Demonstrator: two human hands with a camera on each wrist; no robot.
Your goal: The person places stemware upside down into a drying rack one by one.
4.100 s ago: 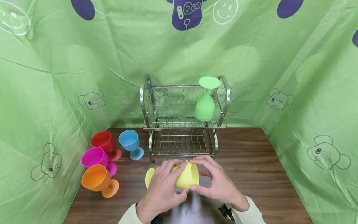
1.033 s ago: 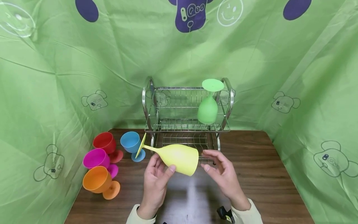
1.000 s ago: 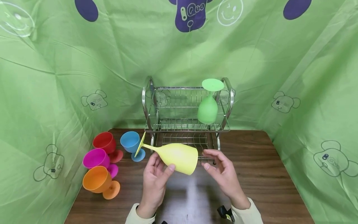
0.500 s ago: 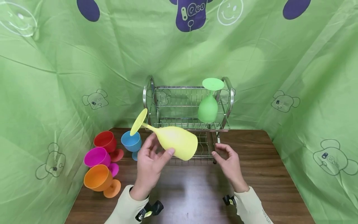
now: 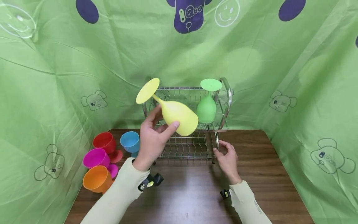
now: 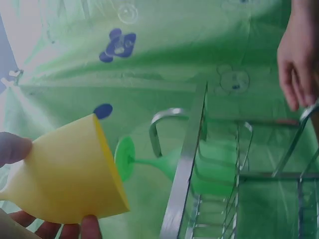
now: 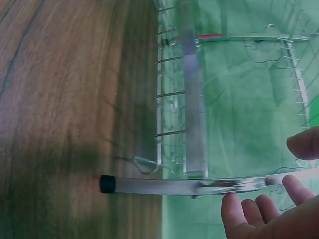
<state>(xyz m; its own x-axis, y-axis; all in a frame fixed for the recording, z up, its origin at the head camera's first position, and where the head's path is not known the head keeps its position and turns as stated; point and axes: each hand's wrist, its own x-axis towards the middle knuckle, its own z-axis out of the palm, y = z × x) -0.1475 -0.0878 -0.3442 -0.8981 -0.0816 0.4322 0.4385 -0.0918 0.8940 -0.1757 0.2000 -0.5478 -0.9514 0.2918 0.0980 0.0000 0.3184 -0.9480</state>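
Observation:
My left hand (image 5: 153, 137) grips the bowl of a yellow goblet (image 5: 180, 116), thumb on the near side and fingers beneath. The goblet hangs tilted in front of the dish rack's upper tier, its foot up to the left and its mouth down to the right. In the left wrist view the yellow goblet (image 6: 70, 172) overlaps the foot of a green goblet (image 6: 214, 167). That green goblet (image 5: 207, 109) stands upside down on the upper tier's right side. My right hand (image 5: 227, 158) holds the right post of the metal dish rack (image 7: 234, 185), thumb and fingers on either side.
Left of the rack, a blue goblet (image 5: 130, 141), a red one (image 5: 104, 141), a magenta goblet (image 5: 96, 158) and an orange goblet (image 5: 97, 179) stand upright on the wooden table (image 5: 190, 189). Green cloth (image 5: 179, 53) encloses the back and sides.
My left hand has raised the yellow goblet from over the table to the upper tier, tipping its mouth further down. The right hand has moved from beside the goblet to the rack's right post.

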